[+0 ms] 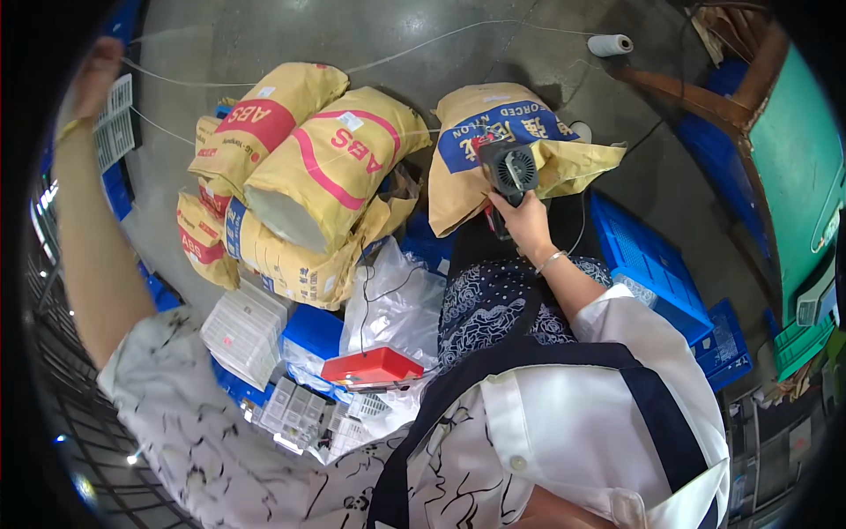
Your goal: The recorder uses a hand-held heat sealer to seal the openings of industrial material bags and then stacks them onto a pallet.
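1. Nearest the camera are a white shirt (582, 423) and a dark apron strap (520, 355), at 5 to 6 o'clock.
2. At about 1 o'clock, a black handheld machine (514, 172) sits against a brown paper sack (463, 189) with a blue panel; the right hand (526, 225) has its fingers wrapped round the handle.
3. Out at 10 o'clock, the left hand (97, 75) is raised by the rim, near a pale thread (441, 38); whether its fingers are together on it, I cannot tell.
4. That thread arcs over the floor from a white spool (610, 44) at 1 o'clock. It could snag or tangle if pulled hard; the loose dark cord (654, 132) at 2 o'clock might also catch.
5. With only one hand at the sack, it could tip or crease if the machine pushes sideways.
6. Farther out: piled sacks (339, 167) at 10 o'clock, a red box (374, 364) at 7, a blue crate (652, 256) at 3.
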Tool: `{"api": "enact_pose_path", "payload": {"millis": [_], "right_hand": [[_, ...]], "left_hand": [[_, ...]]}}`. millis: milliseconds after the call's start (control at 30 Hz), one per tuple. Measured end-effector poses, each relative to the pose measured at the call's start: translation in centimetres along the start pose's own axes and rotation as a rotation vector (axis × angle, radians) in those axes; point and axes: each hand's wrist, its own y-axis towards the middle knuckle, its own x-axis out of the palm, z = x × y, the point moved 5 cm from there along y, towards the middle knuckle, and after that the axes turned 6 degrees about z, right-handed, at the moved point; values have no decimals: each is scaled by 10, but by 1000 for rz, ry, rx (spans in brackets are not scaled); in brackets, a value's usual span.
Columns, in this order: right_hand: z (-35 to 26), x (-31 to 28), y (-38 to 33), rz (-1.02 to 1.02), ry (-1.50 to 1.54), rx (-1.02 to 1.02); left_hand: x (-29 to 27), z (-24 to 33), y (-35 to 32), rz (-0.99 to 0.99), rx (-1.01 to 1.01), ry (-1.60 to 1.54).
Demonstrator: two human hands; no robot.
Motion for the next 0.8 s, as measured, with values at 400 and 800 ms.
{"api": "enact_pose_path", "payload": {"millis": [400, 800], "right_hand": [[8, -3, -6, -88, -59, 103], [22, -20, -3, -80, -72, 176]], "left_hand": [[284, -58, -279, -818, -98, 92], [365, 117, -456, -426, 105, -154]]}}
